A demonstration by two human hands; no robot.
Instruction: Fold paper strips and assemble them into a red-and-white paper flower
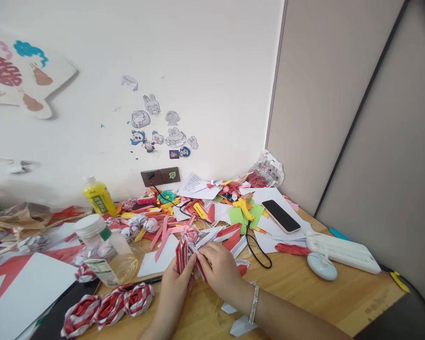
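Note:
My left hand point(175, 285) and my right hand point(220, 268) meet over the table's front middle, both closed on a red-and-white striped folded paper piece point(182, 256). The left fingers grip it from the left and below. On its right side, my right fingers pinch the edge; their tips are partly hidden. Just behind the piece sits a pink-and-white paper rosette point(190, 235); I cannot tell whether it is attached. To the left lie a few red-and-white twisted paper rosettes point(109, 306) in a row, with a dark pen point(141, 282) behind them.
A clear jar point(122, 252) and a yellow bottle point(99, 196) stand left. Paper strips point(163, 236) cover the back. A yellow glue gun point(243, 208), a phone point(281, 216), a white power strip point(343, 252) and a rounded white device point(321, 266) lie right. White sheets point(31, 295) lie far left.

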